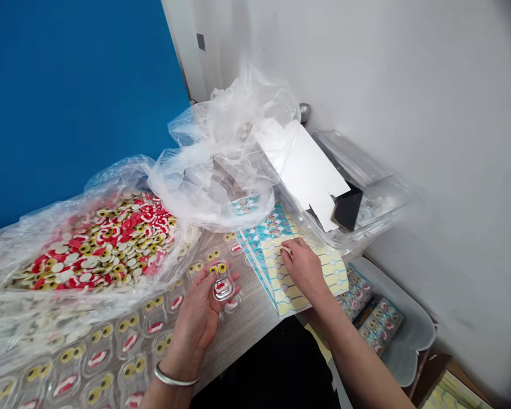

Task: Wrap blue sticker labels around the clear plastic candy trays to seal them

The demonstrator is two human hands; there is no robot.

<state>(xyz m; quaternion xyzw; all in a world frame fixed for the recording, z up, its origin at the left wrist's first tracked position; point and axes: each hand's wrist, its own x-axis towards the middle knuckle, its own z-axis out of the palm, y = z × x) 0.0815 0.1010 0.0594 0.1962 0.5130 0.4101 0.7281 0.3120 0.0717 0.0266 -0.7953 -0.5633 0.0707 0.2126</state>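
My left hand [200,315] holds a small clear plastic case [222,286] with two yellow eye pieces and a red-and-white mouth piece in it. Over a yellow sticker sheet [287,307] with rows of pale shapes is my right hand [302,266], its thumb and fingers pinched together near the sheet's upper part. Something small and pale shows at those fingertips, too small to name. Blue patterned sheets [273,226] lie partly under the yellow one. Rows of similar filled cases [130,341] cover the table on the left.
A large clear plastic bag [132,165] spreads over the back left, with a heap of eye and mouth pieces [111,238]. White card [309,170] and clear tubs [378,210] stand by the wall. Below right, a grey bin [421,335] holds printed packs [378,326].
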